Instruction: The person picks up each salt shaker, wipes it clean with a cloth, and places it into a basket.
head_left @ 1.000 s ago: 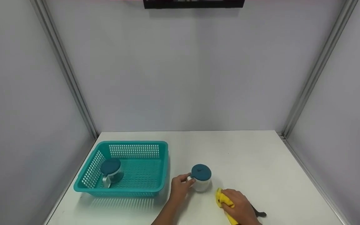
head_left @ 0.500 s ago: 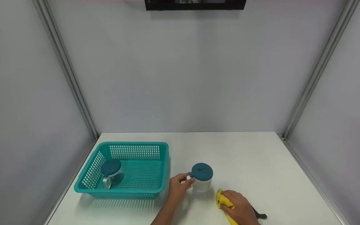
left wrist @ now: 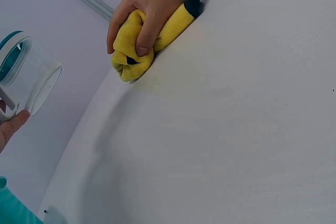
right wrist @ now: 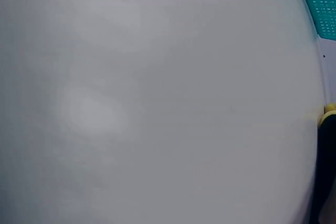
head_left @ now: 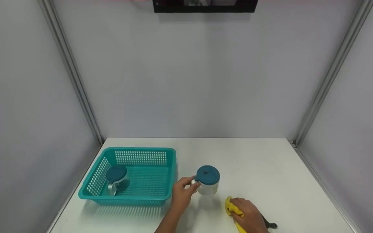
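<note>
My left hand (head_left: 181,194) pinches the white handle of a clear jar (head_left: 208,189) with a blue lid. The jar is raised off the table, with its shadow below it. In the left wrist view the jar (left wrist: 39,74) is tilted at the left edge, a thumb on its handle. To the right, my right hand (head_left: 248,215) grips a bunched yellow cloth (head_left: 233,207) with dark trim, resting on the table. The left wrist view shows that cloth (left wrist: 128,45) under curled fingers. Only a sliver of the cloth (right wrist: 329,109) appears in the right wrist view.
A teal plastic basket (head_left: 170,174) stands on the left of the white table (head_left: 254,168). Inside it, on the left, a similar blue-lidded jar (head_left: 120,181) with a handle leans over. Grey walls enclose the table at the back and sides.
My left hand has lifted the jar off the table, up and slightly left. My right hand stays in place with the cloth. The head view has tilted slightly.
</note>
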`<control>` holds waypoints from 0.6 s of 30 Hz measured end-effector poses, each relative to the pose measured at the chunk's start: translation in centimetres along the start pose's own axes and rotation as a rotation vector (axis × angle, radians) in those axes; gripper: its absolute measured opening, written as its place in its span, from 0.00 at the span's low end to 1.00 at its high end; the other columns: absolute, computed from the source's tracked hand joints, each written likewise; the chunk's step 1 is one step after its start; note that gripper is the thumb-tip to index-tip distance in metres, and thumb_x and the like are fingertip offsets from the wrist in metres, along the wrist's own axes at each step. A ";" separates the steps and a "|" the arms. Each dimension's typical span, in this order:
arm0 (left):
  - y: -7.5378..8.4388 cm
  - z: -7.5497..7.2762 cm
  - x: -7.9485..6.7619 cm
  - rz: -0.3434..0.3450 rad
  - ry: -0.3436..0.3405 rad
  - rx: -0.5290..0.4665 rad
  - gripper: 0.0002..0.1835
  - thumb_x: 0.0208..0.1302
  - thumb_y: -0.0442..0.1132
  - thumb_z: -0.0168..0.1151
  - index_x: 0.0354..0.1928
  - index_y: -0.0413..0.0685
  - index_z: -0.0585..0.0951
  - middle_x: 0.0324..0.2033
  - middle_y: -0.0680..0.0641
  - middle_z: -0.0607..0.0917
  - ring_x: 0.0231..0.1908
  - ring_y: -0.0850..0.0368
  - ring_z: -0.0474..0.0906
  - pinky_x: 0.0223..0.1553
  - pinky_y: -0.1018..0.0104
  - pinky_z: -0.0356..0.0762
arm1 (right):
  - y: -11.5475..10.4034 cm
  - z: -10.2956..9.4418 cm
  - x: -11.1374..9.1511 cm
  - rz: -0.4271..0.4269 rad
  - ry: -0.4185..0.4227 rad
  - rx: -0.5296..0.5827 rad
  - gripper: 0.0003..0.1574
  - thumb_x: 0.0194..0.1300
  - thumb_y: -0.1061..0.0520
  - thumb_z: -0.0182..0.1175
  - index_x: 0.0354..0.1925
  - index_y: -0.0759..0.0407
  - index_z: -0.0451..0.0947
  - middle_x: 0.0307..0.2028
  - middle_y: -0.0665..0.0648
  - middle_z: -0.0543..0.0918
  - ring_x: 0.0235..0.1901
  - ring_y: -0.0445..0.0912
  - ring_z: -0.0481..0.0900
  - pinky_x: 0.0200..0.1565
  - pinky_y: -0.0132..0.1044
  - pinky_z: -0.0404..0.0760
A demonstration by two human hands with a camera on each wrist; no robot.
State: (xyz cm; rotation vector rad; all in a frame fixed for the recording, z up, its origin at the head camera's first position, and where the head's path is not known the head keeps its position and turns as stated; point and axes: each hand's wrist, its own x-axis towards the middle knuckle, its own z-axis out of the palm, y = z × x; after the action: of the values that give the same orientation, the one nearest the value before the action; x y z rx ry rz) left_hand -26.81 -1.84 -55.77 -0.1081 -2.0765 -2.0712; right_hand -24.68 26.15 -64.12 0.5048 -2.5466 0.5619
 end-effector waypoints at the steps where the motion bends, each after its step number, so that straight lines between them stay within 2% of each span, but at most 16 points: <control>1: 0.1 -0.1 -0.1 0.002 0.001 0.003 0.13 0.61 0.35 0.69 0.48 0.44 0.86 0.38 0.46 0.85 0.44 0.56 0.79 0.40 0.67 0.85 | 0.0 0.0 0.0 -0.004 0.009 0.003 0.28 0.50 0.47 0.76 0.51 0.40 0.82 0.46 0.37 0.83 0.41 0.35 0.77 0.44 0.39 0.82; 6: 0.6 -0.8 -0.3 0.018 -0.004 0.006 0.12 0.60 0.38 0.70 0.46 0.45 0.87 0.37 0.47 0.84 0.43 0.57 0.79 0.41 0.66 0.85 | -0.1 0.1 0.1 0.030 0.038 0.039 0.28 0.48 0.52 0.77 0.50 0.40 0.83 0.46 0.38 0.83 0.44 0.36 0.78 0.46 0.40 0.83; 10: 0.9 -1.3 -0.4 0.033 -0.022 -0.002 0.12 0.60 0.41 0.71 0.45 0.48 0.87 0.36 0.47 0.83 0.44 0.54 0.79 0.39 0.63 0.85 | -0.5 0.2 0.6 0.118 0.059 0.133 0.28 0.50 0.53 0.77 0.51 0.42 0.83 0.48 0.39 0.83 0.47 0.37 0.80 0.50 0.43 0.83; 14: 1.2 -1.7 -0.6 0.034 -0.035 -0.011 0.11 0.60 0.43 0.71 0.44 0.50 0.88 0.36 0.47 0.82 0.45 0.53 0.78 0.39 0.63 0.85 | -1.4 0.0 1.6 0.282 0.070 0.298 0.27 0.54 0.56 0.74 0.54 0.43 0.81 0.49 0.40 0.83 0.48 0.38 0.80 0.54 0.44 0.82; 18: 1.3 -2.0 -0.8 0.041 -0.031 -0.027 0.11 0.60 0.41 0.71 0.44 0.48 0.87 0.37 0.46 0.82 0.45 0.53 0.78 0.39 0.62 0.85 | -2.9 -0.3 2.9 0.484 0.055 0.444 0.28 0.60 0.54 0.71 0.59 0.45 0.79 0.53 0.47 0.83 0.48 0.42 0.79 0.57 0.46 0.80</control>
State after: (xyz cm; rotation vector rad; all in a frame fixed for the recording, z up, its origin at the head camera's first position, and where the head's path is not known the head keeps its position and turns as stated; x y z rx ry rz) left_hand -25.60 -3.70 -54.64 -0.1858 -2.0472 -2.0866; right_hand -25.67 23.16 -61.48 0.0004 -2.4903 1.3093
